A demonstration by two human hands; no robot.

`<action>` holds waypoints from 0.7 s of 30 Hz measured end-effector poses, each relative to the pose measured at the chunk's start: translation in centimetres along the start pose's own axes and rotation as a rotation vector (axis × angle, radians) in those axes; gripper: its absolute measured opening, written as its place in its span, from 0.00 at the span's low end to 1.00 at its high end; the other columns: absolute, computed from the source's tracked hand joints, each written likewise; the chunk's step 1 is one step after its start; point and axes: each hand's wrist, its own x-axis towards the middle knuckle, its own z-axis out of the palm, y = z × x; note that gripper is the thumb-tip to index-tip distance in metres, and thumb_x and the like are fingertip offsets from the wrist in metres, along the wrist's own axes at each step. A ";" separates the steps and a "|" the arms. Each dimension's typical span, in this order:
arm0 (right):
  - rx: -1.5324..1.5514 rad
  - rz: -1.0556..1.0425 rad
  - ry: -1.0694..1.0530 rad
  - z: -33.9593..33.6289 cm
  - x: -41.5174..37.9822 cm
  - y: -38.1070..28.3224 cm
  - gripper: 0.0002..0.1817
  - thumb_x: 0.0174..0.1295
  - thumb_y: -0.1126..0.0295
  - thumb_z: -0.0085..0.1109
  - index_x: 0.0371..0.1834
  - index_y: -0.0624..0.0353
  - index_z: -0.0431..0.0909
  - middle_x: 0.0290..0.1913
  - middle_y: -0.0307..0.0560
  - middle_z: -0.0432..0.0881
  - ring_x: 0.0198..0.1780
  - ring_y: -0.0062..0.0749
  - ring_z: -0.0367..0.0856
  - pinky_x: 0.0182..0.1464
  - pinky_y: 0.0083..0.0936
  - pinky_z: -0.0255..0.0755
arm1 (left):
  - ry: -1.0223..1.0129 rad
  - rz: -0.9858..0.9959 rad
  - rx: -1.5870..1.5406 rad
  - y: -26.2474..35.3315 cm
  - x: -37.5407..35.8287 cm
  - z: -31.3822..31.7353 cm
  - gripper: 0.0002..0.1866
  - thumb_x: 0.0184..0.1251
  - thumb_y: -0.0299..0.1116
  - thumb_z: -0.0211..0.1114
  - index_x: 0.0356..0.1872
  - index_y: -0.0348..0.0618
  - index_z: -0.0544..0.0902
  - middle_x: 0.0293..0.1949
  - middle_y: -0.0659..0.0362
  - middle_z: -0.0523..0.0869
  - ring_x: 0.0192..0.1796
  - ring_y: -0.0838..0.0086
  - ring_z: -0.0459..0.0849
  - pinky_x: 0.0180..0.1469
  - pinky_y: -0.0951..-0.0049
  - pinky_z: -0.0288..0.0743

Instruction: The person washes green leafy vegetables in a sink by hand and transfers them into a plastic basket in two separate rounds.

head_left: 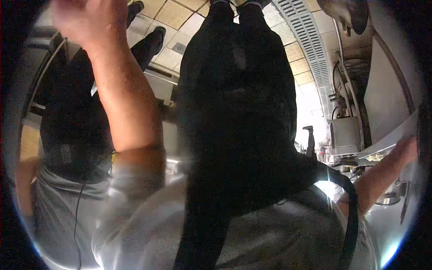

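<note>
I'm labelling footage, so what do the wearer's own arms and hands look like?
The left forearm is bare and dotted with droplets below a short, light grey sleeve. The right forearm is bare too. The left hand is blurred but looks ungloved; the right hand fades into the dark edge, its detail unclear.

wearer's two forearms (118, 85), one black apron (238, 112), one co-worker (69, 202), one slotted grate (312, 54)

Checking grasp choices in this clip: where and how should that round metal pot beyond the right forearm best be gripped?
Probably by the upper wall of the metal pot, with the right hand coming from its outer side, since the right forearm already spans the near side. Its rounded, shiny body suggests curled fingers around the wall; I cannot make out a handle for certain.
</note>
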 end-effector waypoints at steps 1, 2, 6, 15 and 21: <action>0.040 0.010 0.000 0.5 -0.3 -1.0 0.25 0.71 0.52 0.47 0.62 0.55 0.76 0.64 0.51 0.76 0.66 0.43 0.72 0.67 0.35 0.63 | 0.011 -0.093 -0.167 1.3 0.3 0.6 0.27 0.67 0.40 0.67 0.63 0.37 0.74 0.61 0.45 0.77 0.61 0.59 0.79 0.58 0.59 0.79; 0.062 0.017 -0.010 0.6 -0.1 -1.7 0.25 0.71 0.52 0.47 0.62 0.56 0.76 0.64 0.52 0.76 0.66 0.44 0.72 0.67 0.35 0.63 | 0.008 -0.092 -0.170 0.7 0.1 0.6 0.27 0.67 0.40 0.67 0.63 0.37 0.74 0.61 0.45 0.77 0.61 0.59 0.79 0.58 0.59 0.79; 0.118 0.016 -0.016 0.9 0.0 -2.9 0.25 0.71 0.52 0.46 0.61 0.57 0.76 0.63 0.53 0.76 0.65 0.44 0.72 0.66 0.36 0.63 | -0.052 0.175 -0.181 -2.7 -0.3 1.2 0.25 0.68 0.37 0.66 0.63 0.36 0.74 0.60 0.46 0.78 0.61 0.61 0.79 0.59 0.60 0.79; 0.187 0.005 -0.008 0.3 -0.6 -3.9 0.24 0.72 0.53 0.45 0.59 0.60 0.76 0.61 0.55 0.76 0.63 0.46 0.72 0.65 0.37 0.64 | 0.081 0.192 -0.041 1.9 -0.4 1.0 0.23 0.69 0.27 0.63 0.64 0.40 0.73 0.59 0.48 0.80 0.60 0.65 0.79 0.57 0.65 0.79; 0.206 0.004 -0.007 0.1 -1.1 -4.2 0.24 0.72 0.54 0.44 0.58 0.62 0.76 0.60 0.57 0.77 0.61 0.47 0.73 0.64 0.38 0.64 | 0.087 0.068 -0.523 2.1 -1.4 -0.8 0.11 0.58 0.18 0.69 0.42 0.26 0.81 0.40 0.47 0.87 0.38 0.69 0.86 0.42 0.74 0.81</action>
